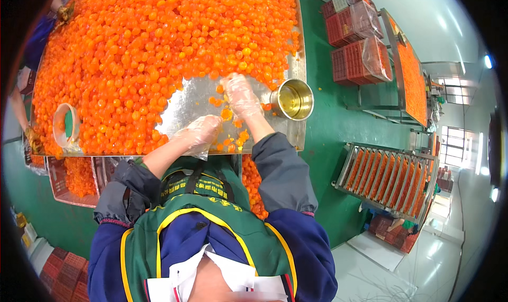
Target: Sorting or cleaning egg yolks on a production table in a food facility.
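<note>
A broad mass of orange egg yolks (158, 56) covers most of a metal table (174, 107). My right hand (241, 97), in a clear plastic glove, reaches down to the near edge of the mass. Its fingertips are partly hidden. My left hand (202, 132), gloved the same way, is curled above the table's front edge; whether anything is inside it is hidden. Broken yolk pieces (226, 114) lie on the metal between and around my hands. A shiny round metal container (304, 99) with a yellowish inside stands right of my right hand, at the table's right edge.
A pale ring-shaped container (58, 125) sits among the yolks at left. Other people's gloved hands (65, 13) are at the table's left side. Below the front edge is a crate (75, 199) of yolks. Stacked red crates (353, 60) and a tray rack (385, 181) stand right.
</note>
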